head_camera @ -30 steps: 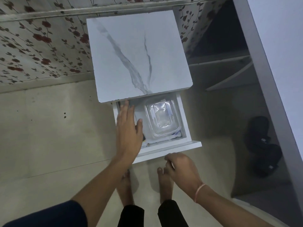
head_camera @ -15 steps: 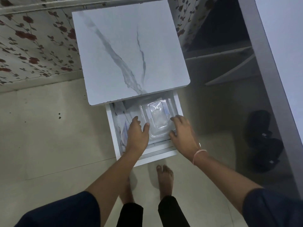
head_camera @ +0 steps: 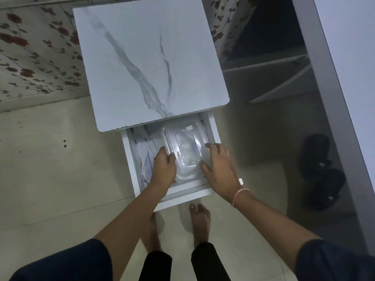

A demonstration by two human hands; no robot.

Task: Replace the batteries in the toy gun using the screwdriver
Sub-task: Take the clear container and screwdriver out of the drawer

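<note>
L hand [head_camera: 164,169] & R hand [head_camera: 220,169] clasp clear box [head_camera: 187,147] sides; thin rod [head_camera: 150,148], maybe screwdriver, lies just beside L hand.

drawer [head_camera: 129,159]: out, below table [head_camera: 150,57] front
container [head_camera: 186,147]: in drawer, right part
papers [head_camera: 145,161]: in drawer, left part
sandals [head_camera: 322,171]: floor, right of drawer
</note>
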